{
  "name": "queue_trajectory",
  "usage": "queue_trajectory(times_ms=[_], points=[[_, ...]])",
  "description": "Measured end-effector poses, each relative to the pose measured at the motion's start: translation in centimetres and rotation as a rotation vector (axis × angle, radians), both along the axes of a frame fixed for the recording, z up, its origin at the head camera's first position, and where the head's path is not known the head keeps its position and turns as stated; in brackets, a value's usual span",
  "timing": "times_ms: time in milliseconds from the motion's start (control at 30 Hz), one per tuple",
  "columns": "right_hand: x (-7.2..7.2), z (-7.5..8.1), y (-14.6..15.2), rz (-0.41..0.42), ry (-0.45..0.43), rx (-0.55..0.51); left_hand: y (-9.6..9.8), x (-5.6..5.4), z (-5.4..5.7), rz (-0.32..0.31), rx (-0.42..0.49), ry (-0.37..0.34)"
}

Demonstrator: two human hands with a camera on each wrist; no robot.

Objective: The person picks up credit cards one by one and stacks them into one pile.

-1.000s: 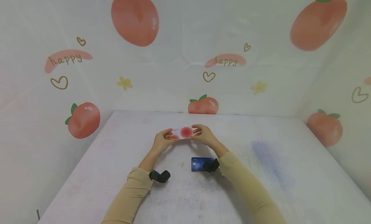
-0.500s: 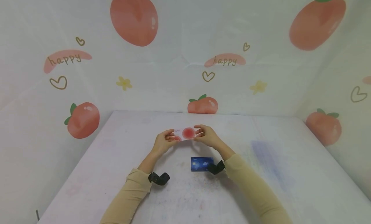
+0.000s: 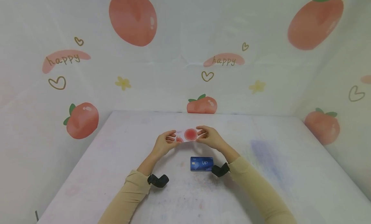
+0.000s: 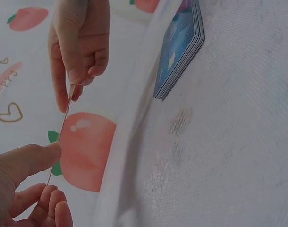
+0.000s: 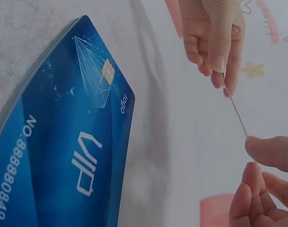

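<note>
A thin white card with pink-red circles (image 3: 190,134) is held up above the table between both hands. My left hand (image 3: 164,143) pinches its left end between thumb and fingers, and my right hand (image 3: 211,137) pinches the right end. In the left wrist view the card (image 4: 64,119) appears edge-on as a thin line. Nearer me, a small stack of blue VIP cards (image 3: 201,163) lies flat on the table; its layered edges show in the left wrist view, and the right wrist view shows the printed top card (image 5: 73,142) close up.
The white table (image 3: 116,159) has faint smudges and a bluish stain to the right. Behind and beside it hangs a white cloth (image 3: 162,56) printed with peaches, hearts and flowers. A black wrist camera (image 3: 221,170) on the right sleeve stands close to the stack's right edge.
The held card has shifted slightly right, with both hands still pinching it. My right forearm has moved right, so its wrist camera uncovers more of the blue stack.
</note>
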State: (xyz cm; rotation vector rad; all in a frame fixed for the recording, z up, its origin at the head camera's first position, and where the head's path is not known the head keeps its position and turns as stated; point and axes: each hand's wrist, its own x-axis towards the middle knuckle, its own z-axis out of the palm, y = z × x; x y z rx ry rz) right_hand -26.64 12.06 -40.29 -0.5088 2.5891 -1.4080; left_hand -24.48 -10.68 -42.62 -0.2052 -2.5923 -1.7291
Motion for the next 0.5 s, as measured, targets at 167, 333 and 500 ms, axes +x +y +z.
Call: queue_trajectory(times_ms=[167,333,500], points=[[0.38,0.13,0.31,0.009,0.006,0.007,-0.03,0.24,-0.06,-0.01,-0.026,0.021],[0.67,0.04,0.61,0.019,0.018,0.014,0.06,0.45,-0.05,-0.012,-0.028,0.026],[0.88,-0.07,0.92,0.022,0.023,0.023,0.18,0.58,-0.09,-0.017,-0.03,0.023]])
